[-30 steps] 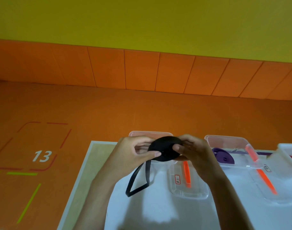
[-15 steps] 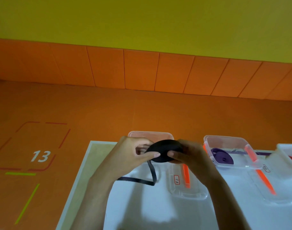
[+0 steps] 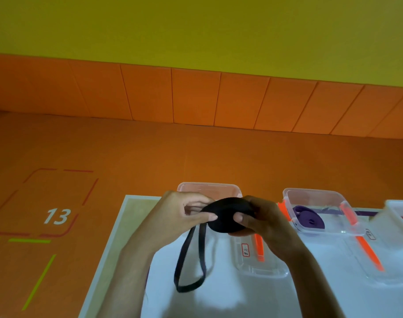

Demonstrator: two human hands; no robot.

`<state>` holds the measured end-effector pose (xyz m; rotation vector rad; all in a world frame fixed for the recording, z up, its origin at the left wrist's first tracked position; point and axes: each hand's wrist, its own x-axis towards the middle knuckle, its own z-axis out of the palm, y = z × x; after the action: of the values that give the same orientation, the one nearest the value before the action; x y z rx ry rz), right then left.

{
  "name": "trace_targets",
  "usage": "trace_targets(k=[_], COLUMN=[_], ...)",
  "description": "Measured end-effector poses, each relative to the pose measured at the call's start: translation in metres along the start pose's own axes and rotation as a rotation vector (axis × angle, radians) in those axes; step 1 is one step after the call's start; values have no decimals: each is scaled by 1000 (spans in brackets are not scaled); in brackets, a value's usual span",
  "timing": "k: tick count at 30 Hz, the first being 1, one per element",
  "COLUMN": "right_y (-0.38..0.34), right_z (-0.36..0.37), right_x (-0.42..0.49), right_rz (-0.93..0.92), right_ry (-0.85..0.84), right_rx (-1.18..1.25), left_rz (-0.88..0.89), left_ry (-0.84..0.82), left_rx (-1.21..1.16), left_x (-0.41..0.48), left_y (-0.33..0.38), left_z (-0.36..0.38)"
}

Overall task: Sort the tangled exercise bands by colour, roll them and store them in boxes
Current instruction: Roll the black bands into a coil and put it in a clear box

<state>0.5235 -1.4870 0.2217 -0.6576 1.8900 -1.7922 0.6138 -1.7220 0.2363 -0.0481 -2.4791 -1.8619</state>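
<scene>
**Roll at risk of springing open**

You are holding the black roll (image 3: 225, 219) in the centre of the frame, above the table (image 3: 218, 301), with both hands clamped on it. Your left hand (image 3: 179, 216) is pinching its left edge and your right hand (image 3: 264, 223) is gripping its right side. The loose tail (image 3: 189, 267) is hanging below as a long loop. If one pinch is loosening, the coil is probably unwinding and its layers are sliding sideways. The loop is also risking a twist, or a catch on the lid (image 3: 260, 269) beside it. The clear box (image 3: 207, 188) is standing just behind your hands, and the purple roll (image 3: 308, 218) is lying in another box at centre right.
</scene>
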Motion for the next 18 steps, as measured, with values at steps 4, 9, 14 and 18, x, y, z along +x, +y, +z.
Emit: trace_targets(k=[4, 9, 14, 18], right_y=[0, 2, -8, -9], right_z=[1, 6, 1, -3], right_x=[2, 4, 7, 9], right_rz=[-28, -26, -71, -116], right_ry=[52, -3, -79, -69], right_rx=[122, 161, -433, -549], left_rz=[35, 26, -16, -31], left_ry=[74, 166, 82, -8], left_rx=[-161, -171, 179, 124], left_x=[0, 2, 1, 2], left_y=[-1, -2, -3, 0], left_z=[12, 11, 5, 10])
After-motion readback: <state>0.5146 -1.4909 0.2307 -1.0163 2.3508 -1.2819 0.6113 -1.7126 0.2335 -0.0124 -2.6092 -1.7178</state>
